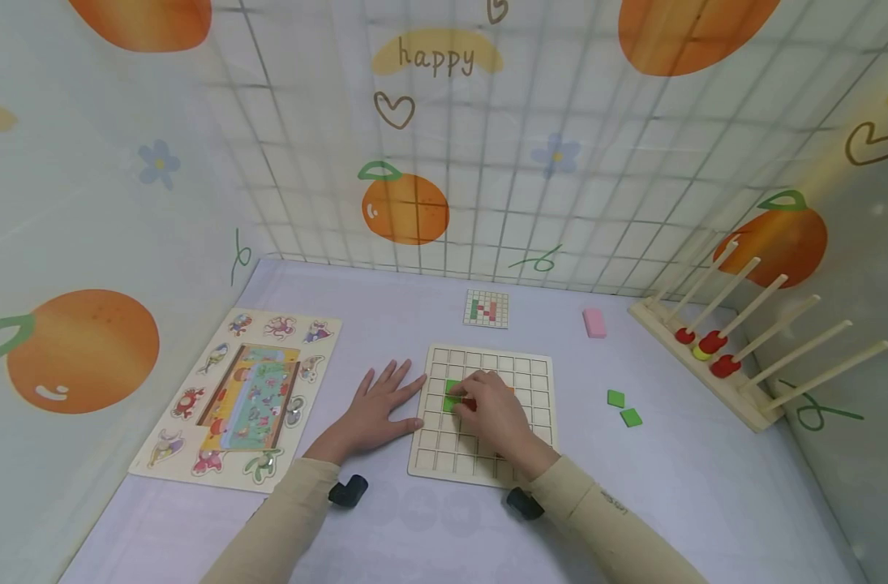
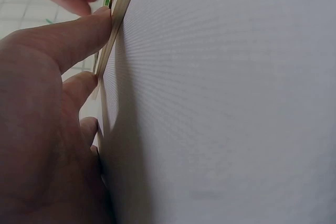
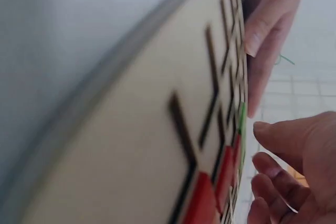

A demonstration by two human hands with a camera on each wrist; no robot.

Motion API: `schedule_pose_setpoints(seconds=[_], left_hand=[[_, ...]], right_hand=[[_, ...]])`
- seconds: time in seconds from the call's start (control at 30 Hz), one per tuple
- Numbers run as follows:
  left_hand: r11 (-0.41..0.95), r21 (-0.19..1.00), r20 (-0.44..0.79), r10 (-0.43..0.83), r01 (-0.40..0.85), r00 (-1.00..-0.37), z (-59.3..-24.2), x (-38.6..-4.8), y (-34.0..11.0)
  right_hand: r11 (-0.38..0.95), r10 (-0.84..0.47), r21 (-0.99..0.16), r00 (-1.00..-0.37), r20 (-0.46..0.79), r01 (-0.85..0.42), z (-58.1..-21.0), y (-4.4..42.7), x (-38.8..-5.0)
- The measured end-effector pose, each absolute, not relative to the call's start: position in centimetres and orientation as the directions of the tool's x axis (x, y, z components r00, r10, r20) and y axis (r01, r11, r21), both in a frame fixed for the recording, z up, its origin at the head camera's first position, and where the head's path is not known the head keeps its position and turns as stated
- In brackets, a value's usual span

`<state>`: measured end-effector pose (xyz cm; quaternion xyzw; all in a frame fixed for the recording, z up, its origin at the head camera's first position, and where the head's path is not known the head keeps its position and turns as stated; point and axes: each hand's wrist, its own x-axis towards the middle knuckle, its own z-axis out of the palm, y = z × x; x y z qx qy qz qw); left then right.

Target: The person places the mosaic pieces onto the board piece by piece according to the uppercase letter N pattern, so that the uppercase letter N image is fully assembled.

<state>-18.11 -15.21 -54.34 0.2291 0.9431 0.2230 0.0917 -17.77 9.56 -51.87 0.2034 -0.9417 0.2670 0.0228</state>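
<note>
A wooden grid board [image 1: 480, 357] lies in the middle of the table. My left hand [image 1: 378, 410] rests with fingers spread at its left side, and the thumb and index fingertip touch its edge [image 2: 118, 19]. Over the board, my right hand [image 1: 496, 414] has its fingers bent just above the green tiles [image 1: 452, 389]. In the right wrist view a gap shows between that hand's thumb and fingers [image 3: 266, 163], with no tile between them. Red tiles [image 3: 202, 200] sit in the grid beside a green strip [image 3: 242, 119]. The right hand hides much of the grid in the head view.
A small pattern card [image 1: 486, 309] lies behind the board, with a pink block [image 1: 594, 323] to its right. Two loose green tiles [image 1: 615, 398] lie right of the board. A wooden peg rack [image 1: 706, 365] with rings stands far right; an animal puzzle [image 1: 312, 337] lies left.
</note>
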Motion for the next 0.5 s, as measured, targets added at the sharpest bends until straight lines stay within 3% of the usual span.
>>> schedule_pose_setpoints(seconds=[0.5], left_hand=[[0.795,0.468,-0.074,0.471,0.386,-0.879,-54.1,-18.0,-15.1]], right_hand=[[0.767,-0.278,-0.576,-0.956,0.097,-0.282,-50.6,12.5,-17.3]])
